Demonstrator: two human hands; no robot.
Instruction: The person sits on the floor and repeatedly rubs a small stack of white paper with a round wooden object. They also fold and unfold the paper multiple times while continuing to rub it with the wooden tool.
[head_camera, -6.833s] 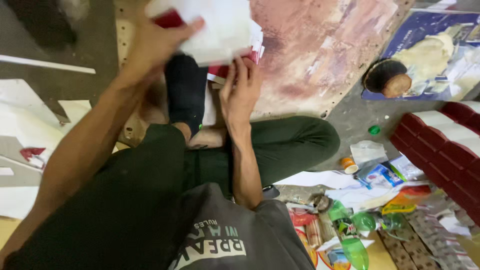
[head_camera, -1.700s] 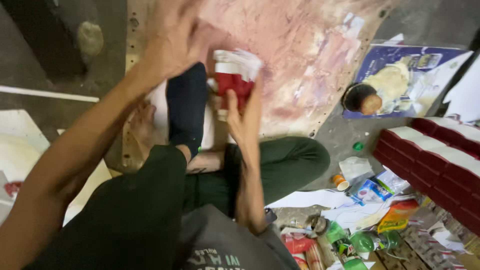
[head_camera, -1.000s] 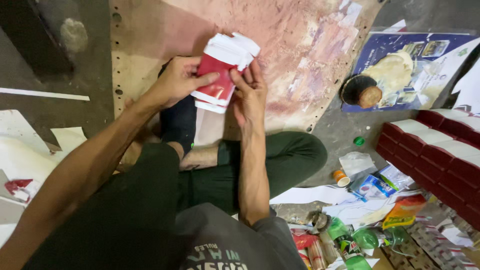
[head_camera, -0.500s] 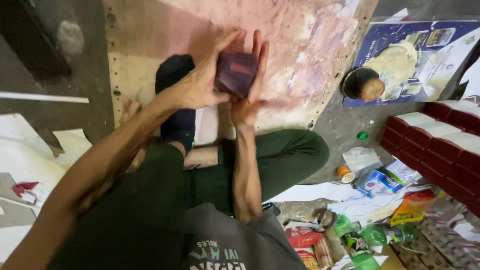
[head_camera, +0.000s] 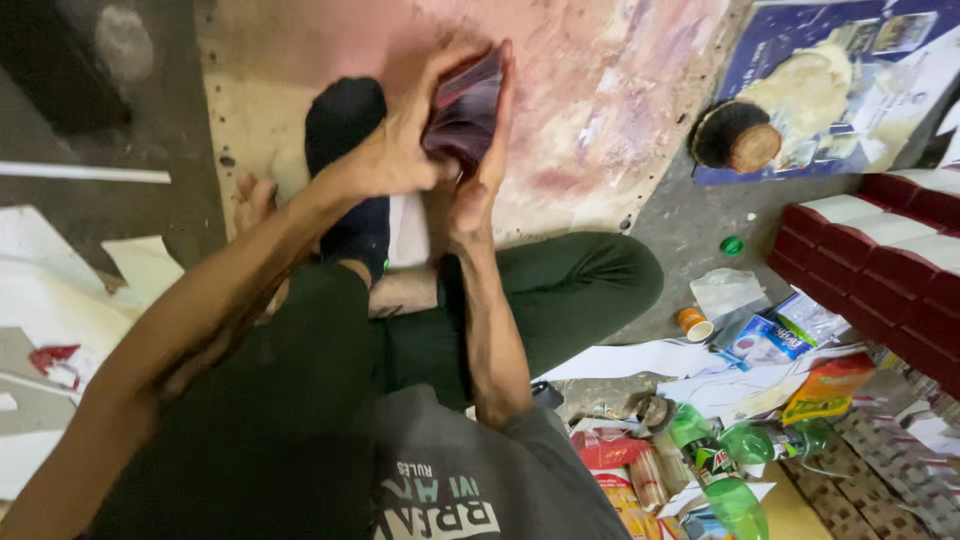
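A: Logging the head view, the only one. Left hand (head_camera: 400, 155) and right hand (head_camera: 482, 180) are raised together in front of the person, above a stained pink board (head_camera: 620, 90) lying on the floor.

B: What sits between them?

A: A dark red, flat packet (head_camera: 465, 110), blurred, so its exact kind cannot be told. It is pressed between the two palms, tilted up on edge.

B: State of the fingers?

A: Left fingers (head_camera: 440, 75) curl over the packet's near face and top edge, gripping it. Right fingers (head_camera: 503, 95) lie straight up along its far side, flat against it. Both hands touch the packet and meet at the heels.

B: Position relative to the body?

A: The packet is held over the person's crossed legs in dark green trousers (head_camera: 560, 290), just above a foot in a black sock (head_camera: 345, 130). A white sheet (head_camera: 408, 228) lies on the board just beside that sock, below the hands.

B: Surroundings?

A: To the right on the floor: a row of red boxes with white tops (head_camera: 880, 250), a small green cap (head_camera: 733, 245), a clear bag (head_camera: 728, 292), and green plastic bottles (head_camera: 720, 480) among wrappers and loose papers. A round wooden block (head_camera: 738, 135) rests on a blue poster (head_camera: 850, 80) at upper right. White paper scraps (head_camera: 60, 300) lie to the left.
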